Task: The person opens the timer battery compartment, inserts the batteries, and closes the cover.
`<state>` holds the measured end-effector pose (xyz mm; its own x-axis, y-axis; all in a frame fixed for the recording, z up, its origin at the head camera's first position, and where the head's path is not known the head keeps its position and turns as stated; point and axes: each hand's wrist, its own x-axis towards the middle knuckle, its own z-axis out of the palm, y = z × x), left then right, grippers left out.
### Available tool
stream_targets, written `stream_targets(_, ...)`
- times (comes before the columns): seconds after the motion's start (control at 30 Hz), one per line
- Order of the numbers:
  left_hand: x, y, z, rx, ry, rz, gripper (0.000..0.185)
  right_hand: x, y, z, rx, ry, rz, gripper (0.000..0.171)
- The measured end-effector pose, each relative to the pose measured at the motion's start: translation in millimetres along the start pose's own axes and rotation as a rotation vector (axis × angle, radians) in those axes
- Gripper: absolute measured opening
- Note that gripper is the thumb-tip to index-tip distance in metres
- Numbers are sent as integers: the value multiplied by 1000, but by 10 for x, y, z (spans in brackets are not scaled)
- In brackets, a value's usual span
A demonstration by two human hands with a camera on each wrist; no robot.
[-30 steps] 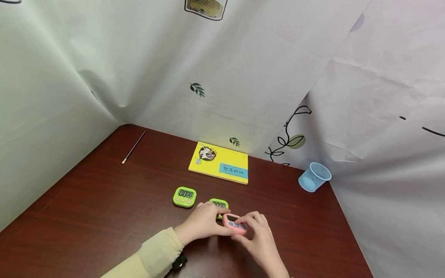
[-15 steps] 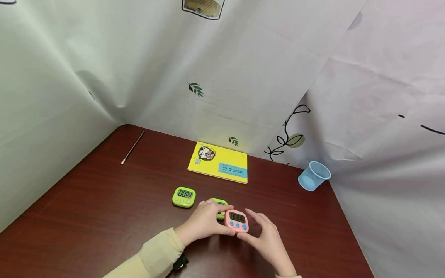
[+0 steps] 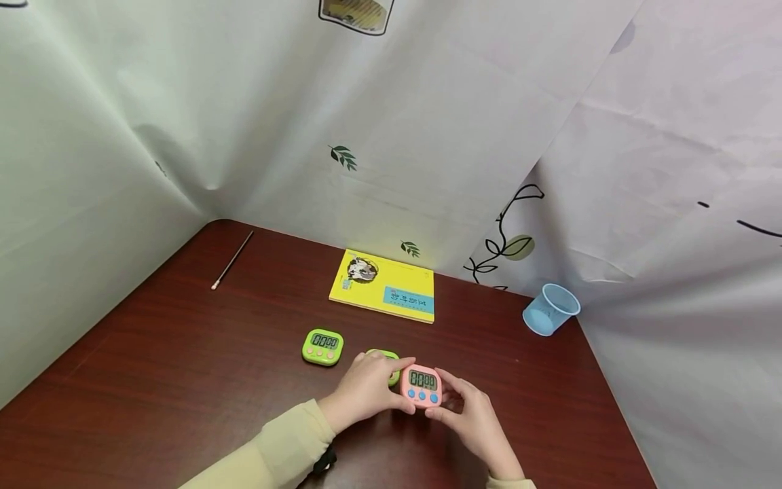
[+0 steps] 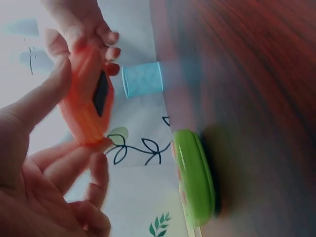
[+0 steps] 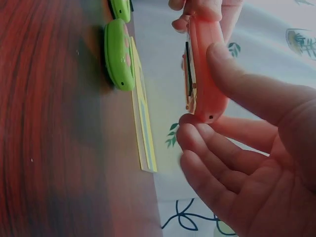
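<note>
stick: thin rod (image 3: 233, 259) lying upper left of the wooden table (image 3: 153, 380), near the cloth wall.
green timer 1: (image 3: 323, 346) sitting flat at ctr-left, display up.
green timer 2: (image 3: 387, 356) lying just behind the left hand, partly hidden.
left hand: (image 3: 365, 392) pinching the pink timer's left edge w/ thumb & fingers.
pink timer: (image 3: 421, 386) being held lower ctr, off the table, display facing up.
right hand: (image 3: 470, 415) gripping its right edge, fingers curled round it.
book: yellow (image 3: 383, 286), lying flat behind the timers.
cup: blue mesh (image 3: 550, 310), tipped at right table edge.
</note>
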<state>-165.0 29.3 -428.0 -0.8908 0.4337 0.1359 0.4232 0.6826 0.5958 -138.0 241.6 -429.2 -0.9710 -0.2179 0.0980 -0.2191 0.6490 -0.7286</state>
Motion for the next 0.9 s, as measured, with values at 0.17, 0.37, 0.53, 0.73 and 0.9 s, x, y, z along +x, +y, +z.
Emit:
stream_targets(0.17, 78, 46, 67, 79, 31, -15, 72, 32, 75, -16, 13, -9, 23, 60)
stream_targets(0.37, 175, 69, 173, 181, 35, 18, 68, 52, 134, -14, 24, 30, 34, 58)
stream_targets(0.53, 259, 97, 265, 268, 23, 23, 64, 103, 188, -16, 2, 44, 72, 58)
stream_targets(0.73, 335, 168, 314, 433, 16, 4, 62, 166, 262, 7, -12, 45, 88, 57)
stream_targets(0.9, 407, 204, 369, 518, 29, 4, 49, 203, 289, 23, -52, 37, 119, 56)
